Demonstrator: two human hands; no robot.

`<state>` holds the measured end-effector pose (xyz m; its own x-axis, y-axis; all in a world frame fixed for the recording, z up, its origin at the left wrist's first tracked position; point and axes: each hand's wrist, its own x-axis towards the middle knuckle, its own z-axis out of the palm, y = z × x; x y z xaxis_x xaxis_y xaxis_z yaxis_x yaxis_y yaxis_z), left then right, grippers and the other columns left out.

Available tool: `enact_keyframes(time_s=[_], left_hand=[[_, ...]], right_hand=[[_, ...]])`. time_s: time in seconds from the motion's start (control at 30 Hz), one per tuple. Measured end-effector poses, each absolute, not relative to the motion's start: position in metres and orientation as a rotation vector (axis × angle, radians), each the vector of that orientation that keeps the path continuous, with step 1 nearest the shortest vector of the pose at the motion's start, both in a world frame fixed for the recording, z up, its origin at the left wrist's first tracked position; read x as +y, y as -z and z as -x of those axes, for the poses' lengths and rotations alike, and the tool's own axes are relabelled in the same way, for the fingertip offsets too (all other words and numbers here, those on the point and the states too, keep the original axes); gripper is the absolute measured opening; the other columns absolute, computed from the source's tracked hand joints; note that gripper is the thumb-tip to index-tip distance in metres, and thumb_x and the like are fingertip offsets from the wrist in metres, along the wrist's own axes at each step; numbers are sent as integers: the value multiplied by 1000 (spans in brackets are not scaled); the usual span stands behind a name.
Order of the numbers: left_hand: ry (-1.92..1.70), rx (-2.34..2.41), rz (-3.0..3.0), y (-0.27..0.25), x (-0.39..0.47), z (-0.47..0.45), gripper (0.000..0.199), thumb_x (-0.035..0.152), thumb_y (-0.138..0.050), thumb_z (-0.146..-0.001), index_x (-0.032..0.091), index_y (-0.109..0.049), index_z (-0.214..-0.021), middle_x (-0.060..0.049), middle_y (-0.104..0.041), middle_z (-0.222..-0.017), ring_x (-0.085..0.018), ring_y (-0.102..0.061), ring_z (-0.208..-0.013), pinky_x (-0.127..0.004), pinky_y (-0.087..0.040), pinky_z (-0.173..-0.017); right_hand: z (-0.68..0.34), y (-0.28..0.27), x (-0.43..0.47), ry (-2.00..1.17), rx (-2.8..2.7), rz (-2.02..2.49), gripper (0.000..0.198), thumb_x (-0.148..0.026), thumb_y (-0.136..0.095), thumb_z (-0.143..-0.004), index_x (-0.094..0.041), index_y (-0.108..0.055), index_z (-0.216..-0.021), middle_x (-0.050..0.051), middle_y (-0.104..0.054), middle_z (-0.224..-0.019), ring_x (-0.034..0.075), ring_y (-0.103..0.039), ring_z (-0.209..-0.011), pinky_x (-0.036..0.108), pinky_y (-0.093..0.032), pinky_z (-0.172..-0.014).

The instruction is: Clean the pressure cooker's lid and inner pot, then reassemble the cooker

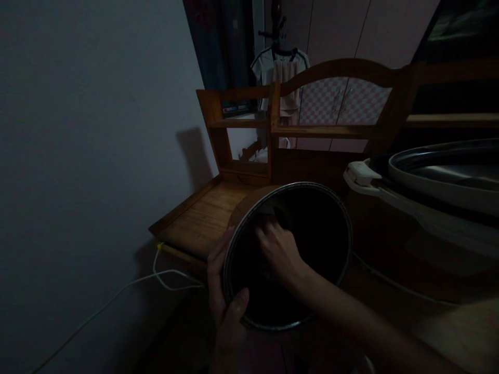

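Note:
A deep round bin (346, 223) with a dark inside and a shiny rim is tilted, its mouth facing me. My left hand (230, 296) grips its left side, the thumb over the rim and the fingers along the outer wall. Inside the bin is my right hand (278, 249), its fingers curled near the inner left wall. Whatever those fingers hold, if anything, is lost in the dark. A faint lighter patch shows just above the knuckles.
Behind the bin stands a wooden desk (195, 215) with a small shelf (241, 123). A large pan with a white handle (360, 174) is at right. A white cable (117, 293) hangs by the wall at left. Clothes (265, 67) hang at the back.

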<state>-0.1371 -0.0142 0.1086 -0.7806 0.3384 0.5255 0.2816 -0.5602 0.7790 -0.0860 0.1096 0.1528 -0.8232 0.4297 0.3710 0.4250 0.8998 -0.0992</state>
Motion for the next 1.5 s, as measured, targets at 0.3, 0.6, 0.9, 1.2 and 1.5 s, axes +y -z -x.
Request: enact_keyframes(time_s=[0.3, 0.6, 0.9, 1.2, 1.5], left_hand=[[-2561, 1398, -950, -99, -14, 152, 62, 23, -69, -73, 28, -59, -134, -2, -60, -129, -27, -51, -129, -37, -42, -111], [-2603, 1410, -927, -102, -12, 153, 59, 22, -69, -71, 27, -64, -130, -1, -63, -120, -26, -54, -125, -34, -44, -107], [-2614, 1396, -896, -107, -13, 157, 58, 18, -68, -70, 26, -65, -126, 0, -64, -110, -18, -60, -107, -25, -50, -92], [-2587, 1387, -957, -102, -17, 143, 64, 24, -68, -70, 26, -60, -133, -4, -57, -131, -28, -50, -126, -39, -40, -109], [-2575, 1441, -932, -105, -18, 144, 63, 23, -66, -71, 26, -60, -133, -4, -58, -128, -28, -50, -125, -40, -40, -110]], right_hand=[[75, -136, 101, -275, -2664, 499, 47, -12, -61, -90, -15, -56, -138, 20, -44, -144, 33, -45, -132, 44, -50, -104], [72, -105, 104, 85, -2739, 412, 78, -7, -57, -88, -26, -32, -159, 13, -27, -164, 38, -26, -150, 61, -34, -118], [70, -101, 106, 155, -2804, 586, 69, 1, -49, -84, 0, -38, -152, 22, -23, -162, 37, -14, -153, 58, -29, -122], [77, -119, 118, -56, -2630, 818, 83, -25, -65, -94, -5, -18, -160, 25, -16, -163, 38, -22, -151, 49, -48, -112], [84, -114, 120, -50, -2651, 264, 81, -29, -62, -97, -4, -18, -160, 20, -12, -166, 32, -13, -154, 48, -29, -125]])
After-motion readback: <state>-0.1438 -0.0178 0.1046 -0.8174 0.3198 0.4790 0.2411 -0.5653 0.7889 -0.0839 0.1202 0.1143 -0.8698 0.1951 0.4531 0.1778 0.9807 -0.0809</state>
